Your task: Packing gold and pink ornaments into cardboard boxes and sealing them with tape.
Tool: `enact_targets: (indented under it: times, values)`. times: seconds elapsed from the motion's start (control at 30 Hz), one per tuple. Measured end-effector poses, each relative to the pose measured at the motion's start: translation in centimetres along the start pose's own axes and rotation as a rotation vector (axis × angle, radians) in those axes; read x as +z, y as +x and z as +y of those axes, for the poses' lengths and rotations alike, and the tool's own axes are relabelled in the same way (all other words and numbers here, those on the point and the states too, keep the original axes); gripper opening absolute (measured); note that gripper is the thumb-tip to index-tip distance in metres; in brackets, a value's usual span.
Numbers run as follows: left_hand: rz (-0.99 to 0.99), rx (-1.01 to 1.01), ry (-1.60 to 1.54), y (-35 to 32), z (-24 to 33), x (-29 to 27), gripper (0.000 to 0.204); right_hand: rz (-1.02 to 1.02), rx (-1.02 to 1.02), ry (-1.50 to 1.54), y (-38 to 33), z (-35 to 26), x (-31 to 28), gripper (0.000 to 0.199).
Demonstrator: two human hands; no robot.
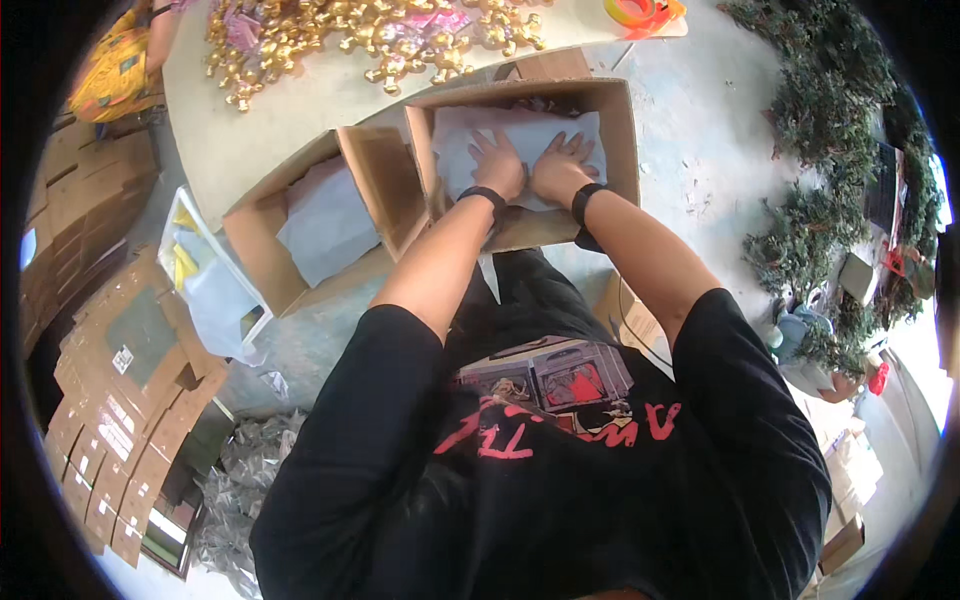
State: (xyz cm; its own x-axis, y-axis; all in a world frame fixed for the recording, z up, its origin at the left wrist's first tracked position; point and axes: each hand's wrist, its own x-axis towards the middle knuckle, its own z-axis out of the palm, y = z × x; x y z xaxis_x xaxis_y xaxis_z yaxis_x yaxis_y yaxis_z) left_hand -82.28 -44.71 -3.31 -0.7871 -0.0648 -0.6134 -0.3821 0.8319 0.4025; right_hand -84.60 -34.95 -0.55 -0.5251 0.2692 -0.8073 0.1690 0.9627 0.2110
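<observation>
Both my hands are inside an open cardboard box (622,150) in front of me. My left hand (499,166) lies with its fingers spread on a pale bluish sheet (530,128) that looks like paper or thin foam. Beside it my right hand (562,170) rests on the same sheet, fingers apart, near the right wall. Along the far wall something dark shows past the sheet's edge; I cannot make out what it is. A second open box (268,240) stands just to the left, with a similar sheet (325,225) inside.
Gold figure-shaped ornaments (400,40) heap on the table (220,140) at the back, near orange tape (645,14). A white basket (262,322) stands left, above stacked flat cartons (120,400). Green artificial branches (830,120) line the right. Another person's yellow garment (112,75) shows far left.
</observation>
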Motion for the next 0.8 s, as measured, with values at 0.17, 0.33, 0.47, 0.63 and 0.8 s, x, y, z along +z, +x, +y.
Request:
enact_targets:
  times: [0.17,0.33,0.47,0.63,0.8]
  values:
    - [0.186,0.075,-0.209,1.2,-0.5,2.3,0.091,-0.076,-0.088,-0.123,5.2,-0.2,2.5,0.096]
    - [0.210,0.153,-0.410,1.8,-2.3,1.5,0.080,-0.168,-0.213,-0.139,5.9,1.5,2.2,0.107]
    - [0.299,0.146,-0.604,1.7,-4.1,0.8,0.072,0.093,-0.352,0.032,3.7,2.3,2.2,0.108]
    - [0.248,0.043,-0.223,-0.1,-2.8,1.8,0.088,0.111,-0.291,0.128,4.5,3.2,1.2,0.108]
    - [0.038,-0.040,-0.008,0.0,-2.3,1.7,0.124,0.093,-0.206,0.179,5.0,2.9,1.5,0.130]
